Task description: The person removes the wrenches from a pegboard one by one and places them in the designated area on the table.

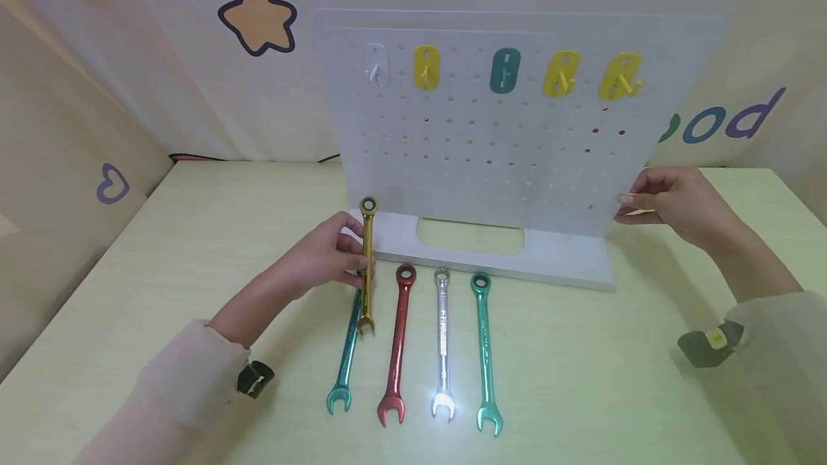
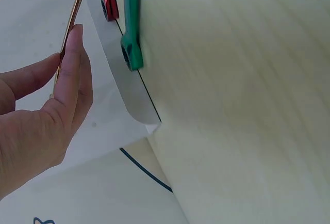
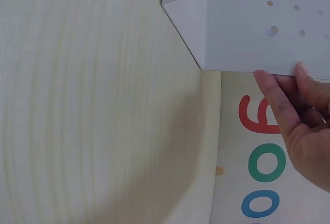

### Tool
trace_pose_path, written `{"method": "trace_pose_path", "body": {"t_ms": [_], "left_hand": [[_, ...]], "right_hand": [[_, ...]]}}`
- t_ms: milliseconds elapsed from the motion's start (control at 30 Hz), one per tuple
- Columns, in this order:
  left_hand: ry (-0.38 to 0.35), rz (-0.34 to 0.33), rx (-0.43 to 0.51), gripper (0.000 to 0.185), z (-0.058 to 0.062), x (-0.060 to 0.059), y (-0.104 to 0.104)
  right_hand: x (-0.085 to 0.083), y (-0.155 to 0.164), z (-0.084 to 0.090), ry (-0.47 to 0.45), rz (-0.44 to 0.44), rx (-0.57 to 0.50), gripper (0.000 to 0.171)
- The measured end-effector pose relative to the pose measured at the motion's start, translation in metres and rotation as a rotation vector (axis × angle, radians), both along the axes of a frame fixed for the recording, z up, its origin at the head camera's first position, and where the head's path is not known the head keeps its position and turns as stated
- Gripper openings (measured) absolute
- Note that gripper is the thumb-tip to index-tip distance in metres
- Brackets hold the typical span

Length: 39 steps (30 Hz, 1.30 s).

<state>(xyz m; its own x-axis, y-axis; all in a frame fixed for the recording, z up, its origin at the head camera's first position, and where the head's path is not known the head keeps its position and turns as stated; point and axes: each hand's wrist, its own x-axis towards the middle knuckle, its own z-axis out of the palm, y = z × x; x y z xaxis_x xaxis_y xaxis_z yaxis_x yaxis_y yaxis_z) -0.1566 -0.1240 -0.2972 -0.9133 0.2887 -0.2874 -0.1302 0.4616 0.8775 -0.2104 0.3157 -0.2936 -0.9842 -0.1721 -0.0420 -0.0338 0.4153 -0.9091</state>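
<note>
Left hand [image 1: 326, 257]: fingers + thumb pinched round the gold wrench [image 1: 367, 264] about mid-shaft, holding it upright, ring end up, open end down just above the table [image 1: 161, 250]. Left wrist view shows fingertips [image 2: 72, 43] against the thin gold shaft.
Gold wrench: near left corner of the board's base [image 1: 549, 264], in front of the board, lifted clear of the other wrenches.
Right hand [image 1: 672, 203]: fingers curled on the right edge of the white pegboard [image 1: 510, 128], low down; right wrist view shows fingertips [image 3: 278, 92] over the board's edge.
Hands: well apart, one each side of the board.
Pegboard: stands upright on its flat base, far-centre of table; rows of holes.
Hooks, top row, left to right: white hook [image 1: 377, 63], yellow hook [image 1: 426, 67], teal hook [image 1: 505, 70], 2nd yellow hook [image 1: 561, 74], 3rd yellow hook [image 1: 620, 77]. All bare.
Blue wrench [image 1: 345, 357]: flat on table, near of the left hand, partly behind the gold one.
Red wrench [image 1: 398, 343]: flat, just right of blue, ring end far.
Silver wrench [image 1: 442, 343]: flat, right of red; glare on open end.
Green wrench [image 1: 484, 350]: flat, rightmost of row.
Wall: star sticker [image 1: 258, 18] far left, heart sticker [image 1: 111, 184] on left wall, coloured letters [image 1: 723, 120] far right.
</note>
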Motion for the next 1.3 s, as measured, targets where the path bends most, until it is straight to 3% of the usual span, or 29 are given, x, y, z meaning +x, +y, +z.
{"method": "trace_pose_path", "body": {"t_ms": [300, 700, 1067, 1300], "left_hand": [[-0.055, 0.01, -0.019, 0.036, -0.002, 0.005, -0.028], [-0.202, -0.066, -0.073, 0.035, -0.011, 0.015, -0.049], [-0.231, -0.104, -0.089, 0.032, -0.019, 0.021, -0.053], [-0.233, -0.072, -0.158, 0.03, -0.02, 0.025, -0.052]], "right_hand": [[-0.001, 0.0, 0.0, 0.006, 0.001, 0.004, 0.01], [0.0, 0.001, 0.0, 0.002, -0.004, 0.029, 0.008], [0.0, 0.001, 0.0, -0.004, -0.007, 0.027, 0.009], [0.001, 0.001, 0.0, -0.003, -0.002, 0.058, 0.009]]}}
